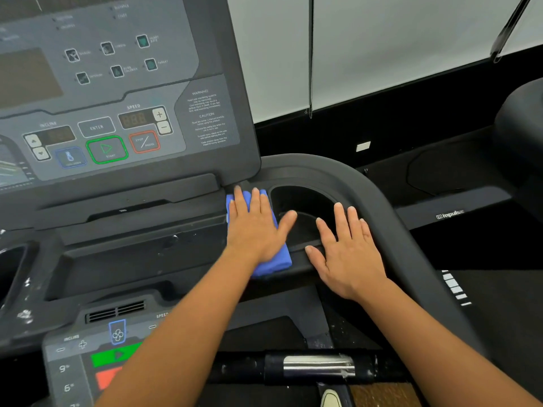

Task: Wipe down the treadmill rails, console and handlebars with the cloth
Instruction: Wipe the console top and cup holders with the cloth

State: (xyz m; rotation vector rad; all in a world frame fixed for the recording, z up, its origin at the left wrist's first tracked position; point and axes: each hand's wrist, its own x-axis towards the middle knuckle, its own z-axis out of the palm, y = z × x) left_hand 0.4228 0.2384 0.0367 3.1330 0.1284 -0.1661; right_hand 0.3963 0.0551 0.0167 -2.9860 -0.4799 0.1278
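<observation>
Two bare hands in view: left hand [255, 230], right hand [349, 254], only the backs showing. Bare forearms behind both, left forearm [188, 333] and right forearm [440, 348], uncovered all the way to the frame's lower edge. Long slim fingers [342, 223], five per hand, faint creases over the joints. Short pale fingernails [338, 205], plain, trimmed close to the tips. Both sides matching, mirror pair. Forearms broader toward the bottom of frame, wide-angle stretch. Pale rounded shape at bottom centre, possibly a shoe toe [331, 399], cream with a darker edge; too cropped to confirm
</observation>
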